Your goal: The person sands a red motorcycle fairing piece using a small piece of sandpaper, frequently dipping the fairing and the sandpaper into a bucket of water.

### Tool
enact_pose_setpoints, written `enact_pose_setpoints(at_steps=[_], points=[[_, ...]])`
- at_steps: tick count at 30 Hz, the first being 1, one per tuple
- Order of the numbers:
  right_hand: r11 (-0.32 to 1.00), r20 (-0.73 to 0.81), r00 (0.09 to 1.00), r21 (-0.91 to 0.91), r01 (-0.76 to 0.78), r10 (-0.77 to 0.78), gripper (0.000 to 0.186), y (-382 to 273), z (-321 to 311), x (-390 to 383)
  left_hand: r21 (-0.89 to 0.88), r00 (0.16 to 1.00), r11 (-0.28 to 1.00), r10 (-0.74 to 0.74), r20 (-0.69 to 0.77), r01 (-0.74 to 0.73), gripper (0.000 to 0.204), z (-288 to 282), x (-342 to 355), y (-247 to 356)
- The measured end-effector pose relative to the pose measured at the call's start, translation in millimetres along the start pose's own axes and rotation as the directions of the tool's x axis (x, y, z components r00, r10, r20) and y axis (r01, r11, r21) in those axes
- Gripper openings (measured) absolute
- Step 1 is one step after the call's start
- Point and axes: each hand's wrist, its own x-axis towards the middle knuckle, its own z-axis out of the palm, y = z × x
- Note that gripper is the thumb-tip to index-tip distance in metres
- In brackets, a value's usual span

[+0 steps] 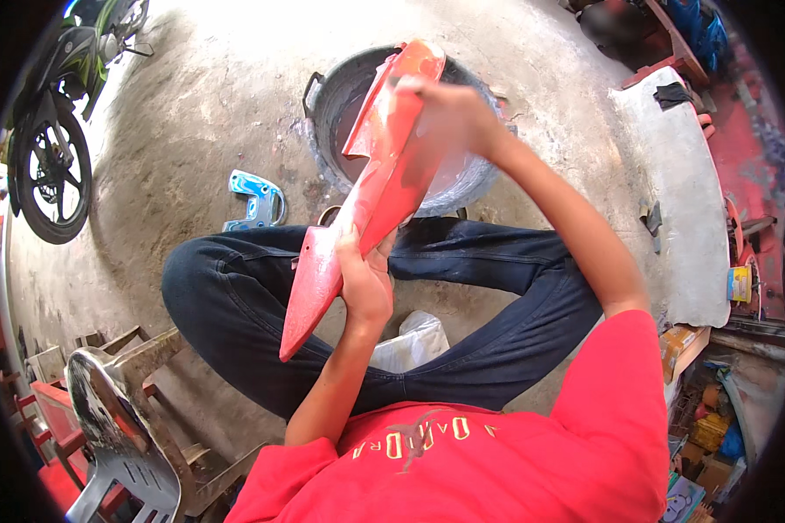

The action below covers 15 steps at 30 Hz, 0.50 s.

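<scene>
A long red motorcycle body panel (382, 179) slants across the middle, its pointed end low on the left. Its upper part hangs over a dark round basin (330, 135) of cloudy liquid. My left hand (366, 281) is closed round the panel's narrower lower part, thumb on the near face. High on the panel, my right hand (452, 122) presses its surface with the fingers bent together. That hand is partly smeared, and whatever lies under its fingers is hidden. The panel's surface looks wet, with duller patches near the top.
A blue and white curved part (255, 202) lies on the concrete floor left of the basin. A motorcycle (54, 139) stands at the far left. A worn plastic chair (131, 444) is at lower left; a pale slab (680, 200) is on the right.
</scene>
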Motion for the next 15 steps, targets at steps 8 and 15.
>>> enact_pose_setpoints(at_steps=[8,15], points=[[0.998,0.192,0.98,-0.032,0.063,-0.055,0.04,-57,7,-18,0.082,0.996,0.994,0.079,-0.039,-0.075,0.053,-4,-18,3],[0.914,0.272,0.879,0.009,0.405,-0.392,0.048,-77,19,-24,0.122,0.996,0.989,0.087,-0.034,-0.082,0.052,-13,-5,2]])
